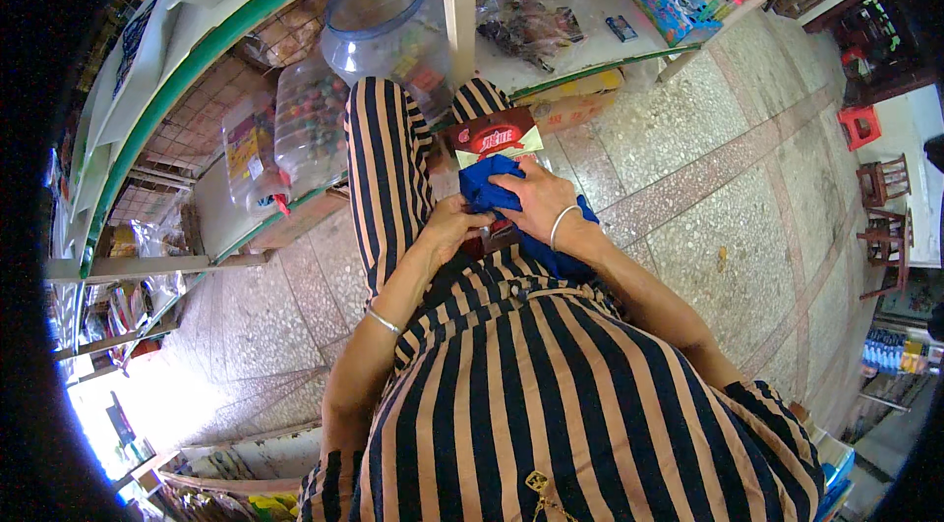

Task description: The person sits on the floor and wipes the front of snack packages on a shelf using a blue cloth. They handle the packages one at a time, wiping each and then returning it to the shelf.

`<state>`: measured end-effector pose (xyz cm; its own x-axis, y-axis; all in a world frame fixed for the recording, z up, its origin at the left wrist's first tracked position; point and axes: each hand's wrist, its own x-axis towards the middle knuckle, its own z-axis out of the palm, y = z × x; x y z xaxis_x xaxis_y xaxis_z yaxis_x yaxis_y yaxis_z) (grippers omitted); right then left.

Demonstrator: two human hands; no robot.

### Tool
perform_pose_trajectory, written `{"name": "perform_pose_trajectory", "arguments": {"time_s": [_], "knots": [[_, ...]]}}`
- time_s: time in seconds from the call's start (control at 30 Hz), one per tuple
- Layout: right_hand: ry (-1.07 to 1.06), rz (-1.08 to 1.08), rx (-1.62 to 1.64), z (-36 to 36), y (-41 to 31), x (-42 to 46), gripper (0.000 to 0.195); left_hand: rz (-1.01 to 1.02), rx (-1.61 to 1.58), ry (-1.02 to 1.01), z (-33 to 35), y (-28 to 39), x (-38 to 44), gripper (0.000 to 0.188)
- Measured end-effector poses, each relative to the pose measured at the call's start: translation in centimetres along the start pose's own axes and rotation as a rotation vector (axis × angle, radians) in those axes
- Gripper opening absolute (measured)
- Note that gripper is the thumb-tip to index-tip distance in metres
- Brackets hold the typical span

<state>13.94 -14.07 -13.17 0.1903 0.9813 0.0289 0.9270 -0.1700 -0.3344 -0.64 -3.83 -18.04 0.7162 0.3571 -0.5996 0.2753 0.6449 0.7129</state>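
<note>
A brown and red printed package (495,133) with a cream lower panel lies across my lap, between my knees, and bears writing. My right hand (542,199) grips a bunched blue cloth (483,179) and presses it against the package's face. More of the cloth trails below my right wrist to my waist. At the package's left side, my left hand (450,231) has its fingers bent around the edge, close to the cloth. The cloth and both hands cover much of the package's lower part.
Green-edged shelves (582,76) stand before me. They hold a large clear plastic jar (380,28), a clear container of small coloured items (310,127) and a blue toy display box (671,2). A red stool (859,127) and wooden chairs (885,179) stand right, across the speckled floor (708,183).
</note>
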Motion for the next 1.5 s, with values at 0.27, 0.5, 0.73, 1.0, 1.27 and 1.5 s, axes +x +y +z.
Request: {"name": "perform_pose_trajectory", "arguments": {"time_s": [0.27, 0.5, 0.73, 1.0, 1.27, 1.5], "knots": [[-0.063, 0.207, -0.066, -0.2, 2.9, 6.4, 0.037, -0.057, 0.188, 0.105, 1.8, 0.2, -0.6, 0.037], [0.042, 0.164, -0.197, -4.4, 5.2, 10.6, 0.037, -0.092, 0.125, 0.051, 2.5, -0.9, -1.7, 0.04], [-0.215, -0.137, -0.092, -3.1, -0.3, 2.8, 0.035, -0.031, 0.143, 0.087, 2.6, -1.3, -0.9, 0.032], [-0.197, 0.0, -0.155, -0.3, 1.4, 9.7, 0.033, -0.066, 0.161, 0.104, 2.8, -0.8, -1.0, 0.032], [0.094, 0.132, 0.038, -4.2, 3.8, 6.5, 0.041, -0.033, 0.091, 0.142, 3.2, -0.8, -1.5, 0.033], [0.064, 0.035, 0.131, -2.1, 2.7, -4.4, 0.043, -0.018, 0.17, 0.107, 3.6, -0.2, -1.4, 0.02]]}}
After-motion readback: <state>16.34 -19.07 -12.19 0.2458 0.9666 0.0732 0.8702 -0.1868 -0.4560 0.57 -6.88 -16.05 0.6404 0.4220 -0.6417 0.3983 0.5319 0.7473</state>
